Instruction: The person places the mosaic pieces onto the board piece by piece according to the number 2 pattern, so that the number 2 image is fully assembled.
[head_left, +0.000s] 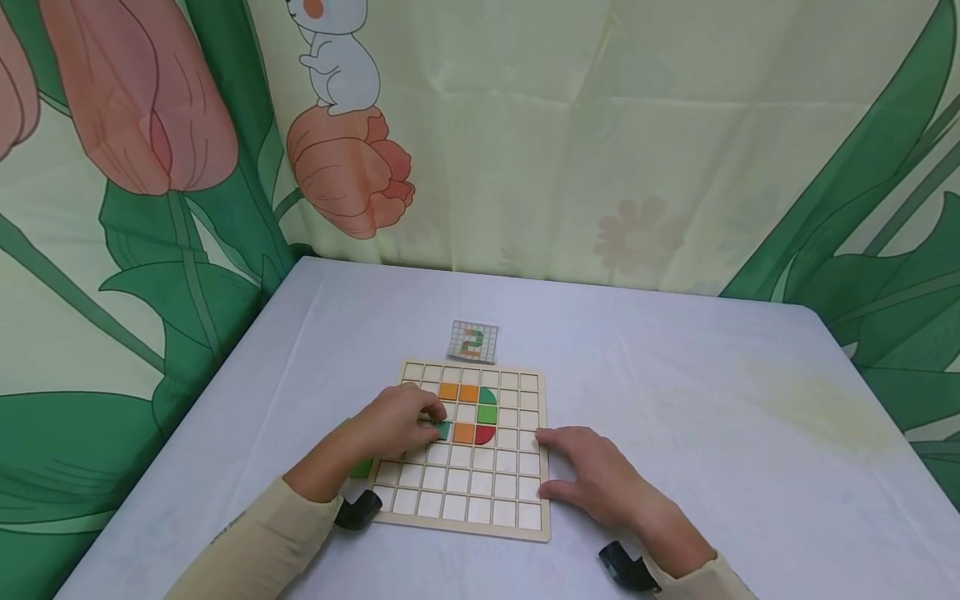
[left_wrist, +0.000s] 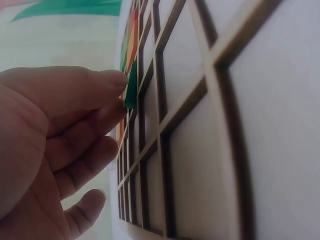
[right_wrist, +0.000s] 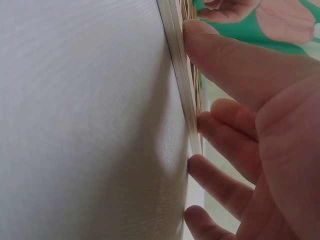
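A wooden grid board [head_left: 546, 525] lies on the table. My left hand [head_left: 397, 417] reaches over its left part and pinches a dark green tile [left_wrist: 131, 86] between thumb and index finger at a grid cell. The same tile looks teal in the head view, partly covered by the fingertips. To its right sit an orange tile [head_left: 463, 433] and a red rounded tile [head_left: 485, 434]. Above them are a light green square [head_left: 487, 414], a green rounded tile [head_left: 487, 395] and two orange squares [head_left: 458, 392]. My right hand [head_left: 600, 475] touches the board's right edge with relaxed fingers.
Just behind the board lies a small pattern card [head_left: 473, 342] with a coloured figure on a grid. Green pieces [head_left: 361, 468] show at the board's left side, partly hidden by the left arm. A white cloth [head_left: 697, 400] covers the table, and a printed curtain hangs behind.
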